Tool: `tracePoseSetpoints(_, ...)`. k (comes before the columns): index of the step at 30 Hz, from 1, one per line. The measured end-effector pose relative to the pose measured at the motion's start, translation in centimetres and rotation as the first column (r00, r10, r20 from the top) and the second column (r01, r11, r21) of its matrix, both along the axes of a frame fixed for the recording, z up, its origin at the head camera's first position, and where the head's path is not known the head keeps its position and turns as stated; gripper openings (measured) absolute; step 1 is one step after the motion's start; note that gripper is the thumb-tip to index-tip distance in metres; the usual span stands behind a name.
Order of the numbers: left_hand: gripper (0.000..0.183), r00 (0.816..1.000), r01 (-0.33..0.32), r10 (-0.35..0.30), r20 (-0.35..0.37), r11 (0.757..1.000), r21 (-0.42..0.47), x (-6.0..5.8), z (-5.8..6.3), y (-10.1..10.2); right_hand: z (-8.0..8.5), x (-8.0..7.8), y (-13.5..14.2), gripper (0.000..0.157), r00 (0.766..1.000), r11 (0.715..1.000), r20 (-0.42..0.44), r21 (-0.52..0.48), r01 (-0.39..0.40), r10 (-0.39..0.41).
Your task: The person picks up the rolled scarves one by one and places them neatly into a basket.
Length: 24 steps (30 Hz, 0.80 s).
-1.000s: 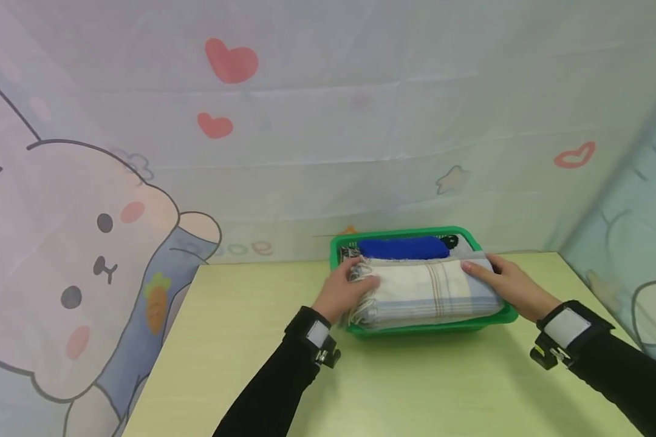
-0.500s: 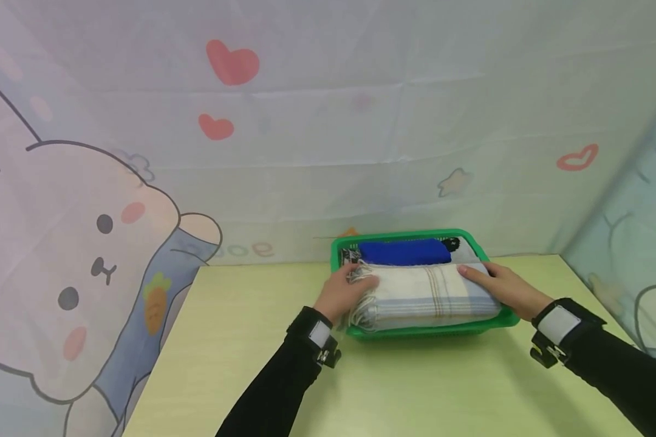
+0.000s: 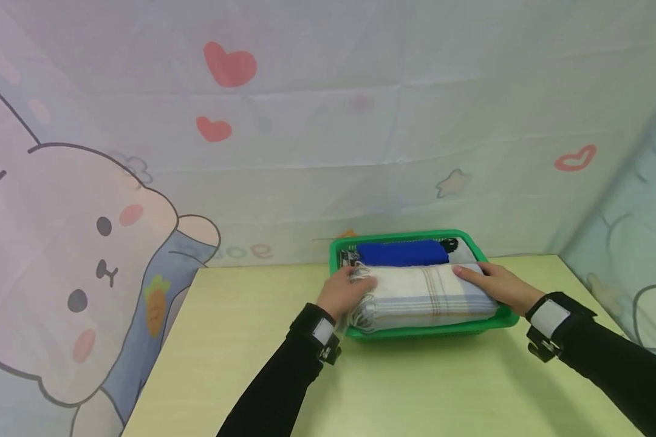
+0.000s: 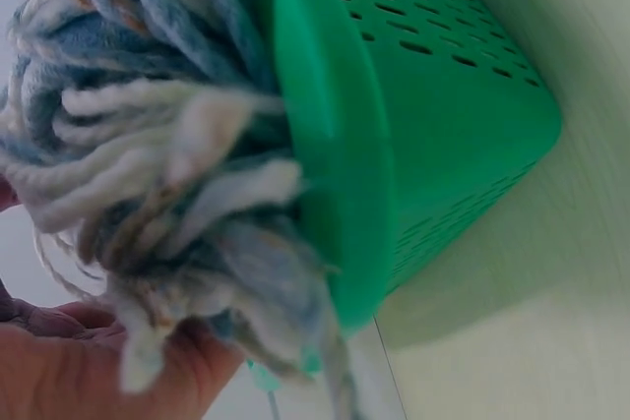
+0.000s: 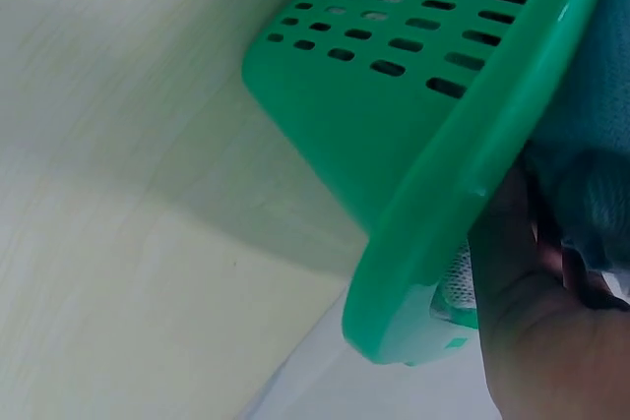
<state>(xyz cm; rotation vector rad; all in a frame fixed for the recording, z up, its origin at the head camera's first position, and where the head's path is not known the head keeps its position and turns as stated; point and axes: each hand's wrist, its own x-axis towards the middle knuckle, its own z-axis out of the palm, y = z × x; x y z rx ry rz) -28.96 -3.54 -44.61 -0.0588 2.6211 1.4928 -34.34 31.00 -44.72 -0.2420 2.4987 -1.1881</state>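
A folded white scarf [image 3: 410,282] with blue and tan stripes lies across the front of a green plastic basket [image 3: 421,331]. Loose twisted fringe [image 4: 148,135] hangs from its left end, over the basket's rim in the left wrist view. My left hand [image 3: 343,292] grips that fringed end, thumb on top. At the opposite end, my right hand [image 3: 500,284] holds the scarf with its thumb on the upper face and its fingers mostly hidden behind. In the right wrist view, the right hand [image 5: 551,331] is just inside the rim beside the cloth.
Behind the scarf, a rolled blue cloth [image 3: 401,253] lies in the basket, with black-and-white cloth [image 3: 459,250] beside it. The basket stands on a pale wooden table [image 3: 251,315], close to a printed backdrop [image 3: 328,133].
The scarf has settled slightly lower at the basket's front, showing more of the blue cloth behind. My right hand has shifted a little left; my left hand keeps its hold.
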Motion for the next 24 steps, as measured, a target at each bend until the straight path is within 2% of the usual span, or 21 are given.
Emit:
tracePoseSetpoints(4, 0.076, 1.000, -0.010, 0.010, -0.004, 1.000, -0.028, 0.1, 0.2, 0.3, 0.0, -0.2, -0.1, 0.092, 1.000, 0.999, -0.008, 0.041, -0.012, 0.012)
tracePoseSetpoints(14, 0.077, 1.000, -0.016, 0.015, -0.015, 0.998, -0.062, -0.8, -0.5, 0.4, 0.1, -0.8, 0.0, 0.098, 1.000, 0.995, 0.001, 0.092, -0.025, 0.025)
tracePoseSetpoints(20, 0.077, 1.000, -0.005, 0.005, 0.016, 0.999, -0.039, -0.3, 0.7, 0.3, 0.2, -0.8, 0.0, 0.096, 0.999, 0.996, -0.016, 0.080, -0.029, 0.031)
tracePoseSetpoints(24, 0.077, 1.000, 0.012, -0.011, 0.019, 0.999, -0.033, -0.3, 1.1, 0.0, 0.5, -0.7, 0.0, 0.094, 0.998, 0.995, -0.033, 0.085, -0.042, 0.045)
